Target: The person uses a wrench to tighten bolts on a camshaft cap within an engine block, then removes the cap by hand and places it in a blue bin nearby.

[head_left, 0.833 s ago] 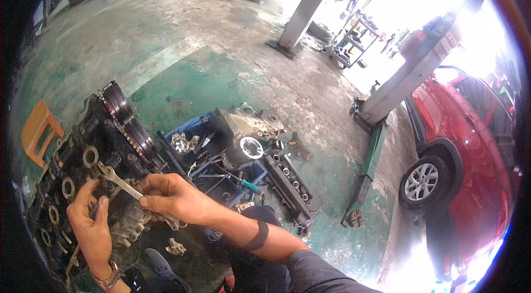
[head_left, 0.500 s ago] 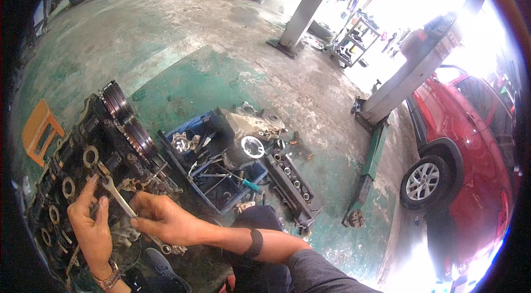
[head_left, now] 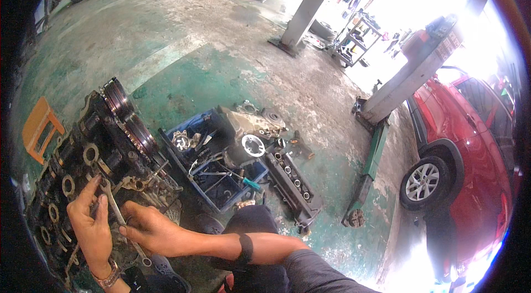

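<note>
A large dark engine (head_left: 77, 141) fills the left side, with a row of round metal rings along it and toothed wheels at its far end. My right hand (head_left: 152, 229) is closed round the middle of a combination wrench (head_left: 115, 207). The wrench's open end rests among the engine parts, and its ring end sticks out below my hand. My left hand (head_left: 91, 224), with a watch on the wrist, reaches over the engine. Its index finger is stretched to the wrench's open end, with the thumb apart from it. What that fingertip touches is too small to tell.
Right of the engine, a blue bin (head_left: 213, 188) holds metal parts and a teal-handled screwdriver (head_left: 251, 183). A dark valve cover (head_left: 294, 191) lies beside it. An orange stool (head_left: 40, 130) stands at the far left. Lift posts (head_left: 406, 72) and a red car (head_left: 470, 132) are at right.
My right hand has moved slightly left and down with the wrench, whose shaft now stands steeper and whose ring end now shows. My left hand has stayed almost still.
</note>
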Demonstrator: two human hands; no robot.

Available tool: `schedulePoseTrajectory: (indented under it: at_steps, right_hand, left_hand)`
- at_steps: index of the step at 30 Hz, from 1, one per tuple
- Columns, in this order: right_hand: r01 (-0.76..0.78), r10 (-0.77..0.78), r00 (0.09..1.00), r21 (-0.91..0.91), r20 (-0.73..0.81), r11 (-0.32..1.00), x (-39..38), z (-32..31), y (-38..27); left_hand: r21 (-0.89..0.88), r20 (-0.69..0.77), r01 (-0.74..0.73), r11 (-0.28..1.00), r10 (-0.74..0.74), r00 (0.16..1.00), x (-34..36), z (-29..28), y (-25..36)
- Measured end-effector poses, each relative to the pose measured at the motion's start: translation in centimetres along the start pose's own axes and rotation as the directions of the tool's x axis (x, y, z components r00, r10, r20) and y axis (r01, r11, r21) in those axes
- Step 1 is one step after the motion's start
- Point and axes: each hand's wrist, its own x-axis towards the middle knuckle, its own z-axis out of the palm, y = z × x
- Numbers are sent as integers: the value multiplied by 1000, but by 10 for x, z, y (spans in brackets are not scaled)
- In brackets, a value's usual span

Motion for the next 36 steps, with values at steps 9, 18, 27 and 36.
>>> schedulePoseTrajectory:
  at_steps: [9,18,27,36]
  right_hand:
    - [-14,15,1000,72,-14,997,4,12,-8]
    - [14,-14,1000,-15,-23,1000,2,-4,-7]
    - [-128,113,988,150,102,980,5,-57,-15]
    - [-94,86,994,124,67,988,-3,-40,-12]
  left_hand:
    - [-19,16,53,998,-53,998,-2,-3,-3]
    - [-36,-10,108,993,-109,994,-5,0,-4]
    - [-38,-55,94,995,-96,994,-4,4,-5]
    - [-34,7,167,985,-167,986,-4,1,-6]
